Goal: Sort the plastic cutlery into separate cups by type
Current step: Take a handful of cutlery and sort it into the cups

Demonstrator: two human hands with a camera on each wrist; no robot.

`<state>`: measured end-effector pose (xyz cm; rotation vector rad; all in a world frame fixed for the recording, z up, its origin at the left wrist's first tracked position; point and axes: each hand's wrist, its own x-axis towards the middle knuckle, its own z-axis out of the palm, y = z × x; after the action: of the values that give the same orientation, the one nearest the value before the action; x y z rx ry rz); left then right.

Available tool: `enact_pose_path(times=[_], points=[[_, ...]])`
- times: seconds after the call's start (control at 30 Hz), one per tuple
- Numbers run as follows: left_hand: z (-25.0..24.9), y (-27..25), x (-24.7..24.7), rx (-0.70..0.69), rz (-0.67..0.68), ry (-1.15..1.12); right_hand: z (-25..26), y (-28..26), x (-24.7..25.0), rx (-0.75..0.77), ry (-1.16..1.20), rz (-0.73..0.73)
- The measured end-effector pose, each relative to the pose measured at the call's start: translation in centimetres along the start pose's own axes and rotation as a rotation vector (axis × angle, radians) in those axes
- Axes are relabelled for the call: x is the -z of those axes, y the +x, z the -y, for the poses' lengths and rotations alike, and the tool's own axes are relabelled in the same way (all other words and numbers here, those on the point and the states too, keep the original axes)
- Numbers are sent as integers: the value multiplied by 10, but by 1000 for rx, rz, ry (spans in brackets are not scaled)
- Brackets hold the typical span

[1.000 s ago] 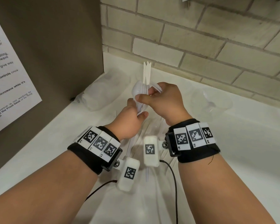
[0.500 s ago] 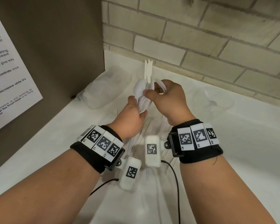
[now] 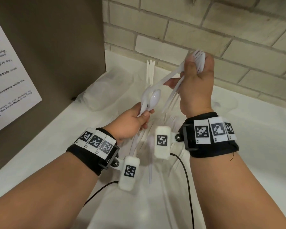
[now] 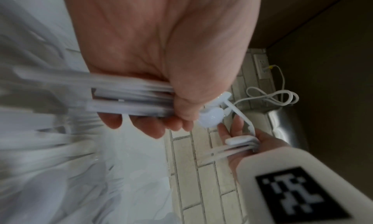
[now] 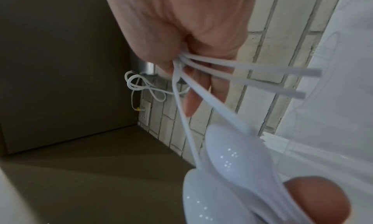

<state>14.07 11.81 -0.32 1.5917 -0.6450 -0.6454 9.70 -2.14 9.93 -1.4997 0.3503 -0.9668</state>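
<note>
My left hand [image 3: 143, 115] pinches a few white plastic spoons [image 3: 151, 97] by their bowls, low over the counter. The spoon handles slant up to my right hand [image 3: 192, 75], which is raised near the brick wall and grips a bunch of white forks [image 3: 199, 59], tines up. The right wrist view shows fork handles [image 5: 282, 71] and spoons [image 5: 232, 163] fanning out of that fist. Behind the hands, white knives [image 3: 150, 70] stand upright in a barely visible clear cup. Another clear cup [image 3: 224, 104] sits right of my right wrist.
Loose white cutlery [image 3: 150, 171] lies on the white counter [image 3: 246, 171] under my wrists. A clear plastic bag [image 3: 106, 90] lies back left against a brown panel [image 3: 56, 47]. The brick wall [image 3: 205, 27] closes the back. A white cable [image 4: 272, 96] hangs there.
My right hand has lifted up and to the right with the forks, away from the left. The spoon bowls stay pinched in my left hand, which has dropped slightly.
</note>
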Motion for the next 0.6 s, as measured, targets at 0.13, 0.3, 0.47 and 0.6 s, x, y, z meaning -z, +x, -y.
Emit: enact_pose_path(times=[0.13, 0.3, 0.47, 0.6], points=[[2, -1, 1, 29, 51, -106, 4, -1, 5, -13, 112, -20], [2, -3, 4, 53, 101, -229, 14, 7, 17, 24, 252, -134], [-1, -4, 4, 54, 292, -485, 2, 2, 16, 62, -111, 104], [-2, -3, 6, 64, 433, -647, -6, -4, 20, -252, -190, 410]])
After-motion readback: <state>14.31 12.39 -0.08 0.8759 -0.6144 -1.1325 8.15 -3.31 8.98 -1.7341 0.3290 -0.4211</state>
